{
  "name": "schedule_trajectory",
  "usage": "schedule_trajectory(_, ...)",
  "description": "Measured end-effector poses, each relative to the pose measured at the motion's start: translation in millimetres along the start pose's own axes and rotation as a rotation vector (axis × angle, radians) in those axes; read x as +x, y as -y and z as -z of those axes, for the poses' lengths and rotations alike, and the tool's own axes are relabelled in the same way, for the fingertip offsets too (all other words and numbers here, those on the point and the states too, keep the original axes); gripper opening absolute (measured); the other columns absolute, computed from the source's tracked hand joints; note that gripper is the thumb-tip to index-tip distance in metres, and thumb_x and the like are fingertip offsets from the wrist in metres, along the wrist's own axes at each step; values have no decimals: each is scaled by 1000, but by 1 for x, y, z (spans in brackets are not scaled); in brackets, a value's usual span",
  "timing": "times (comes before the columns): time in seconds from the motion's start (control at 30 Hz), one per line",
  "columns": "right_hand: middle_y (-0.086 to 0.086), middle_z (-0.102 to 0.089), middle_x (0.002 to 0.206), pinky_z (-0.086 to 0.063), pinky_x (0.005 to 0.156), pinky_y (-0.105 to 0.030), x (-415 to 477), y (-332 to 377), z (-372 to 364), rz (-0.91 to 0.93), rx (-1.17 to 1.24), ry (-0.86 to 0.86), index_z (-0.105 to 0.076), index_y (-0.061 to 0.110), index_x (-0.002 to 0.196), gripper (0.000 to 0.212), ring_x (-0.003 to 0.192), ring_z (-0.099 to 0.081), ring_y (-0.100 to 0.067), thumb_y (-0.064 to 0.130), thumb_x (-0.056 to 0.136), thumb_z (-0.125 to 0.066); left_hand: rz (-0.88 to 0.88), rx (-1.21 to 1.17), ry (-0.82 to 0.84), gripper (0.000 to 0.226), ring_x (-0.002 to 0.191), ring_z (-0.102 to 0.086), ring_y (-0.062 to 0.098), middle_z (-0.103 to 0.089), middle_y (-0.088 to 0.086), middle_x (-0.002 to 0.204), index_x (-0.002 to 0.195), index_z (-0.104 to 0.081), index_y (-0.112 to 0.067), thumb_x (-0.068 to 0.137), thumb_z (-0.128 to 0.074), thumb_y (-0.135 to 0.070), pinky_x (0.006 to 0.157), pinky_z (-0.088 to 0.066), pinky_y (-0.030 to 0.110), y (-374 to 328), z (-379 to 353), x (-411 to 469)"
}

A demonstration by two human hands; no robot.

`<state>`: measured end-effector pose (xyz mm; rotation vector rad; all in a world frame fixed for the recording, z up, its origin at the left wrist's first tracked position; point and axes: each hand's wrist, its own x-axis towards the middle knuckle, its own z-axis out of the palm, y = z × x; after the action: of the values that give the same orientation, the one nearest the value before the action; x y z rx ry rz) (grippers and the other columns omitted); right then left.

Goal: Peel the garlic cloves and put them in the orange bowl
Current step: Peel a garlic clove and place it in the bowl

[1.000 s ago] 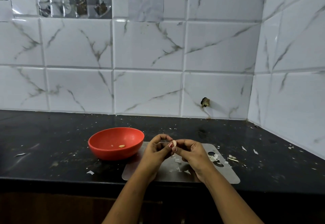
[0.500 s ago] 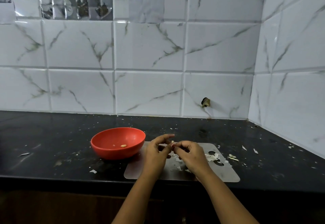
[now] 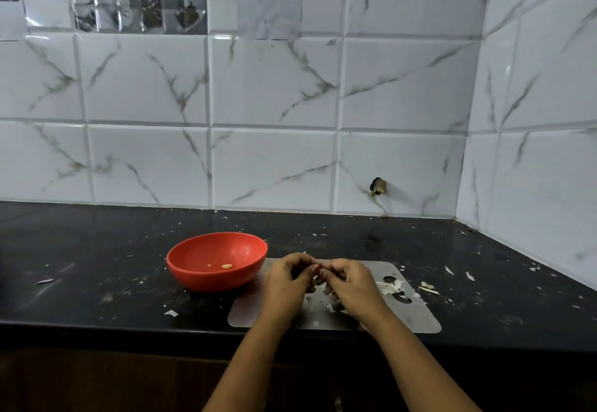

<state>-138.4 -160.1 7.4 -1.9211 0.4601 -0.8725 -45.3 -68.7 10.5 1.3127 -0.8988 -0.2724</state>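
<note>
1. Left hand (image 3: pixel 286 285) and right hand (image 3: pixel 350 285) meet fingertip to fingertip above the grey mat (image 3: pixel 416 314).
2. All fingers are curled narrow. Whatever is pinched between them is hidden, so it cannot be told.
3. One peeled clove (image 3: pixel 227 266) lies inside the orange bowl (image 3: pixel 206 280).
4. The bowl sits on the black counter (image 3: pixel 97 250), at the mat's left edge.
5. Loose skins (image 3: pixel 389 287) lie on the mat.

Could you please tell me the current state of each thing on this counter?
Orange bowl: upright, nearly empty.
Peeled clove: lying inside the bowl.
Left hand: fingers curled, tips meeting the other hand's.
Right hand: fingers curled; contents hidden.
Cutting board: flat, strewn with peel scraps.
</note>
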Motion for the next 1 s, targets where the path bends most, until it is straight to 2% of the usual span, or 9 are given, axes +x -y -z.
schedule_trajectory(0.13,-7,-69,75,-53,62,-23,1,-3,-2,-26,40,-4,-70,16,90,20,65,-62,-12,3,94,-55,45,15,-51,11,61,-62,9,-67,9,75,92,-65,2,87,-57,7,61,-55,18,7,-1,4)
schedule_trajectory(0.23,-3,-69,75,-53,61,-20,1,-2,-1,-6,2,-71,-69,17,87,19,64,-62,-7,5,94,-56,85,14,-130,17,63,-60,14,-65,8,77,91,-66,0,90,-51,7,59,-54,19,9,-2,7)
schedule_trajectory(0.37,8,-69,75,-48,62,-12,-3,6,-3,158,-187,-126,-72,20,85,6,67,-61,2,16,88,-67,175,-215,-260,24,63,-56,15,-61,7,81,85,-62,-8,96,-43,2,54,-51,17,9,6,14)
schedule_trajectory(0.47,11,-71,80,-46,66,-13,-12,15,-5,229,-258,45,-75,25,85,6,71,-61,-2,20,83,-73,231,-350,-303,23,64,-54,15,-59,4,76,87,-60,-8,98,-40,-2,54,-49,18,8,12,16)
schedule_trajectory(0.53,12,-72,90,-48,70,-15,-19,18,-7,221,-344,232,-76,26,92,11,77,-61,-5,22,82,-73,238,-356,-287,25,62,-52,14,-58,4,74,84,-60,-9,98,-40,-3,56,-47,19,7,11,16)
schedule_trajectory(0.6,11,-70,98,-47,72,-13,-22,17,-10,227,-494,336,-75,25,98,15,84,-61,-4,23,84,-70,238,-343,-260,25,59,-50,13,-57,4,72,84,-60,-8,98,-40,-2,51,-46,15,6,10,15)
schedule_trajectory(0.77,3,-71,99,-47,79,-14,-14,14,-5,189,-643,272,-76,19,94,17,87,-63,-8,11,88,-61,225,-353,-217,26,56,-48,12,-56,6,70,83,-60,-7,97,-41,2,47,-44,13,4,10,13)
schedule_trajectory(0.87,2,-72,91,-45,73,-7,-8,11,-2,119,-519,131,-75,11,95,17,81,-64,-7,5,89,-60,205,-293,-193,22,59,-50,13,-59,5,70,83,-63,-8,92,-48,5,54,-44,17,8,9,13)
schedule_trajectory(1.0,-8,-73,83,-57,71,-23,1,8,-2,-89,56,-25,-72,10,83,16,77,-69,-15,-5,84,-66,89,-77,-58,16,59,-53,4,-62,2,70,85,-68,-7,82,-62,7,55,-40,13,10,6,9)
